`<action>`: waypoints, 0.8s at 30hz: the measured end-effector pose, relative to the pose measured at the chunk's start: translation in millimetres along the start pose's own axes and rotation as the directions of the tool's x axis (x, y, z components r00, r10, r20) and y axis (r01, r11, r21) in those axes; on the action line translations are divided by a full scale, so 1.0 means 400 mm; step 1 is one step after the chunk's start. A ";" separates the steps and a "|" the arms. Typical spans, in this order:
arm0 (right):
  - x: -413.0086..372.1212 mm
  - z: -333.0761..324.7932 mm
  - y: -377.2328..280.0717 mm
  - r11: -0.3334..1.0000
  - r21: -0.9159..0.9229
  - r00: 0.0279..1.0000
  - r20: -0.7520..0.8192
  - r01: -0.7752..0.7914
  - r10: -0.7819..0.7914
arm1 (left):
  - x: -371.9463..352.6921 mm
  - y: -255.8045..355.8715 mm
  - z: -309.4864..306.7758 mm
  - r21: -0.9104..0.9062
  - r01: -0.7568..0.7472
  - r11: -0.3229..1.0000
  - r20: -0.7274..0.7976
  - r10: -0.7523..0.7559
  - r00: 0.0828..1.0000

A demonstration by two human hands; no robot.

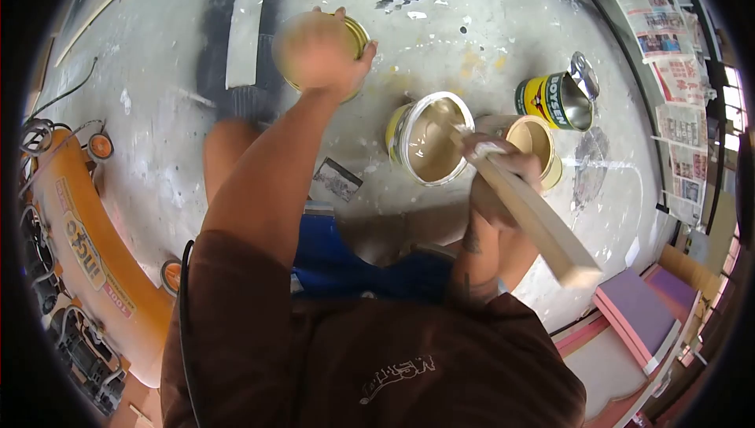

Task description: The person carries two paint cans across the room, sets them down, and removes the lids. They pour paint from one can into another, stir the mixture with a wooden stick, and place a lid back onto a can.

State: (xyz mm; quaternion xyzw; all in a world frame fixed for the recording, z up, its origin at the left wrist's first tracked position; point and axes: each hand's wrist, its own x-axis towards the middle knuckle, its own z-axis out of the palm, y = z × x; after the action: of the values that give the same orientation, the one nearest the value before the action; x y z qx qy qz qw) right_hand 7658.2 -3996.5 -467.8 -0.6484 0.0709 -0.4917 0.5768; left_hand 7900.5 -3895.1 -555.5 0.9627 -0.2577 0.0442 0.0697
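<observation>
My left hand (318, 62) is spread over a round tin with a gold rim (359, 35), its fingers and thumb gripping round the edge. Blur and the hand hide most of the tin's top. My right hand (507, 172) is wrapped round a thick, square wooden stick (543, 227). The stick's far end reaches into a white-rimmed bucket (395, 133) of beige paint (431, 145). Just behind my right hand stands a second container (543, 125) with beige on its inside, partly covered by the hand and stick.
An opened Boysen paint can (554, 101), its lid bent up, lies at the right. A flat dark-and-grey scraper-like piece (338, 180) is on the paint-spotted floor (440, 42). An orange air compressor (94, 247) stands at left. Newspaper sheets (680, 121) and purple-pink boards (641, 314) are at right.
</observation>
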 end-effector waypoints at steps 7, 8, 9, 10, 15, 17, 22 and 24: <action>-0.015 -0.028 0.026 0.965 -0.039 0.955 -0.161 -0.258 0.249 | 0.017 0.008 -0.012 0.013 0.013 1.000 0.035 -0.013 0.999; 0.003 -0.041 0.006 1.000 0.021 0.999 0.029 -0.014 0.013 | 0.018 0.006 -0.011 0.021 0.008 1.000 0.019 -0.009 1.000; -0.022 -0.048 0.024 0.999 0.021 0.999 0.031 -0.030 0.029 | 0.010 0.005 -0.009 0.027 -0.003 1.000 0.001 0.003 1.000; -0.057 -0.064 0.063 0.982 -0.180 0.998 -0.001 -0.062 0.063 | 0.003 0.003 -0.009 0.027 -0.009 1.000 0.004 0.009 1.000; -0.056 -0.061 0.088 0.905 -0.399 0.987 0.001 -0.150 0.164 | 0.016 0.007 -0.003 0.016 -0.002 1.000 -0.006 0.002 1.000; 0.003 -0.002 -0.033 0.984 -0.170 0.997 0.051 -0.048 0.057 | 0.018 0.008 -0.010 0.018 0.004 1.000 0.003 -0.004 1.000; -0.090 -0.074 0.130 0.710 -0.699 0.979 0.072 -0.088 0.192 | 0.014 0.016 -0.019 0.000 0.001 1.000 0.017 -0.001 1.000; -0.078 -0.090 0.145 0.860 -0.491 0.988 -0.009 -0.140 0.156 | 0.016 0.008 -0.011 -0.010 0.009 1.000 0.027 -0.008 1.000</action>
State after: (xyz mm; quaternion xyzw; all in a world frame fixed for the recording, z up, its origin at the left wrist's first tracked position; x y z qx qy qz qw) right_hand 7644.2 -4019.4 -538.0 -0.7736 0.2337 -0.4018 0.4308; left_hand 7904.2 -3900.5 -549.8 0.9639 -0.2548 0.0295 0.0715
